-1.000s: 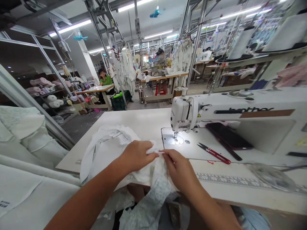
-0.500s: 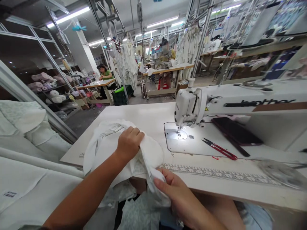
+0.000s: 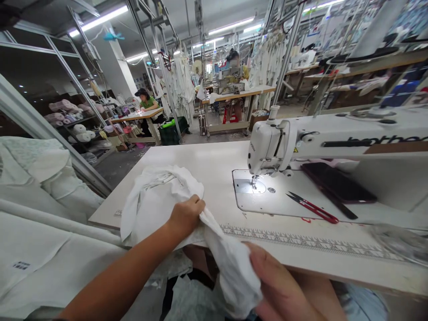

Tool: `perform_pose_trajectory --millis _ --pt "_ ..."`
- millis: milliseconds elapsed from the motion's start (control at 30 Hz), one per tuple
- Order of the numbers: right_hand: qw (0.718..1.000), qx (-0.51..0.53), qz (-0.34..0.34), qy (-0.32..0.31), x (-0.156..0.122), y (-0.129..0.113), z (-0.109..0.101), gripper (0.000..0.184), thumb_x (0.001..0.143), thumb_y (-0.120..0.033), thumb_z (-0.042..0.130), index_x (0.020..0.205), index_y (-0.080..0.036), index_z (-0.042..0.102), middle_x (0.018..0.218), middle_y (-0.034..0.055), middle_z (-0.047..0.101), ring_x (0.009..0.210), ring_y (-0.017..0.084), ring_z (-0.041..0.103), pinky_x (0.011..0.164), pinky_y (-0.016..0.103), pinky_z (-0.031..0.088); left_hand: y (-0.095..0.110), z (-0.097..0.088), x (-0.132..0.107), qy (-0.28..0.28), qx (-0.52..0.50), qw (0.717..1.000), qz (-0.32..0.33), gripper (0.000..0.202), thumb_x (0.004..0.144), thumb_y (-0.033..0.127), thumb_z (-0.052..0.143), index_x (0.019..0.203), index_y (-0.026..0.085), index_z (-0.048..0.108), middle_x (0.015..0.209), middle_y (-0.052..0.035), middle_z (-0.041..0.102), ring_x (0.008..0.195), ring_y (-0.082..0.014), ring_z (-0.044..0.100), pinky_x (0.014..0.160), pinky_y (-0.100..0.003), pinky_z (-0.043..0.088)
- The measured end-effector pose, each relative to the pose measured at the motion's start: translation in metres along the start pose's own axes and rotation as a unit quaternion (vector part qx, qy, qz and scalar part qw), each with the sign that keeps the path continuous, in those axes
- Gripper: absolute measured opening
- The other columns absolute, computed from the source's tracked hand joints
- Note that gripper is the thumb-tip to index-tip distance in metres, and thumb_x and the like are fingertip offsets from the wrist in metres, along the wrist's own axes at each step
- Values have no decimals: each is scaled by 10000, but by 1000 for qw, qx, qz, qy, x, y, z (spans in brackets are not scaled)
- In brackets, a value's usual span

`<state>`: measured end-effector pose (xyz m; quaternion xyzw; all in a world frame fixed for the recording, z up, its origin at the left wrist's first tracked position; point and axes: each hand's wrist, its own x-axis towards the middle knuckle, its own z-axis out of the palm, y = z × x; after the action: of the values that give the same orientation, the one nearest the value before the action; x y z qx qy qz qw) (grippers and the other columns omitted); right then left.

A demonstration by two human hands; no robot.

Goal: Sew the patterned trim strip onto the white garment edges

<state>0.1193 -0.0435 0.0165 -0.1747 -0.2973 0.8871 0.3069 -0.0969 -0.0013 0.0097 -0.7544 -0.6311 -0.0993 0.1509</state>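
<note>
A white fabric piece (image 3: 157, 200) lies bunched on the left part of the sewing table (image 3: 214, 165) and hangs over its front edge. My left hand (image 3: 185, 216) is closed on a fold of it at the table's edge. My right hand (image 3: 281, 290) is below the edge, near my lap, fingers closed on the hanging end of the same fabric. The white sewing machine (image 3: 301, 138) stands to the right, its lit needle plate (image 3: 249, 187) bare and apart from both hands.
Red thread snips (image 3: 312, 208) and a dark phone (image 3: 337, 183) lie under the machine arm. A printed ruler (image 3: 301, 240) runs along the table's front edge. White fabric stacks (image 3: 40, 214) sit at left. Other people work at tables behind.
My right hand has pulled the fabric end down and back off the table toward my lap. My left hand slid to the table's front edge, still gripping the cloth.
</note>
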Motion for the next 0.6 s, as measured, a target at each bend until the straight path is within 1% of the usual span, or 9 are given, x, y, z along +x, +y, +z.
perform_pose_trajectory --millis 67,133,200,267,367,433,467,533,600 --pt "996 -3 66 -63 2 9 3 409 611 -523 823 749 -152 719 620 25 579 548 115 495 564 229 392 -2 1 13 6 -17 1000 11 143 882 129 487 831 157 618 867 -68 623 666 -157 594 529 -234 418" --pt "990 -6 96 -99 9 15 8 429 592 -505 840 779 -137 721 650 26 581 578 110 495 587 220 386 -7 -5 33 17 -35 999 27 177 916 145 449 882 146 623 952 -93 621 782 -176 619 641 -256 479" --pt "991 -22 86 -103 20 14 14 394 608 -463 842 801 -140 724 685 27 597 620 114 505 604 214 386 -11 -16 57 29 -56 997 48 214 941 149 409 934 149 623 1053 -103 609 937 -184 614 787 -269 497" --pt "992 -54 62 -95 32 9 19 336 643 -418 831 806 -142 729 704 28 618 650 120 525 621 214 397 -13 -25 78 42 -75 994 66 235 955 156 388 1042 159 607 1184 -100 573 1102 -178 566 926 -264 466" --pt "993 -97 37 -55 47 0 19 299 701 -402 795 855 -152 738 724 39 667 638 139 571 633 243 429 -12 -28 92 55 -166 980 95 355 940 134 391 1282 152 488 1411 -118 438 1302 -182 433 1073 -285 385" --pt "993 -110 30 -19 53 -4 14 311 713 -413 785 891 -162 742 721 43 690 618 150 592 629 259 445 -13 -23 83 55 -265 959 85 462 901 86 394 1358 146 418 1493 -133 346 1346 -199 392 1099 -325 377" --pt "993 -111 26 -3 55 -5 10 315 715 -420 782 900 -168 744 716 41 696 611 151 598 627 260 450 -13 -19 74 54 -318 945 55 479 878 71 406 1348 154 434 1499 -133 342 1326 -207 421 1083 -342 401" --pt "994 -108 20 18 57 -5 3 307 714 -418 784 898 -175 748 717 37 704 616 154 606 628 259 456 -12 -15 46 52 -400 914 -41 406 853 91 453 1244 169 533 1412 -132 461 1167 -211 566 973 -353 497" --pt "994 -107 15 33 58 -4 -2 301 718 -413 783 900 -176 749 733 38 710 631 156 609 626 254 454 -7 -18 15 36 -460 877 -134 246 874 193 502 1093 154 606 1145 -123 640 888 -189 668 774 -329 569"
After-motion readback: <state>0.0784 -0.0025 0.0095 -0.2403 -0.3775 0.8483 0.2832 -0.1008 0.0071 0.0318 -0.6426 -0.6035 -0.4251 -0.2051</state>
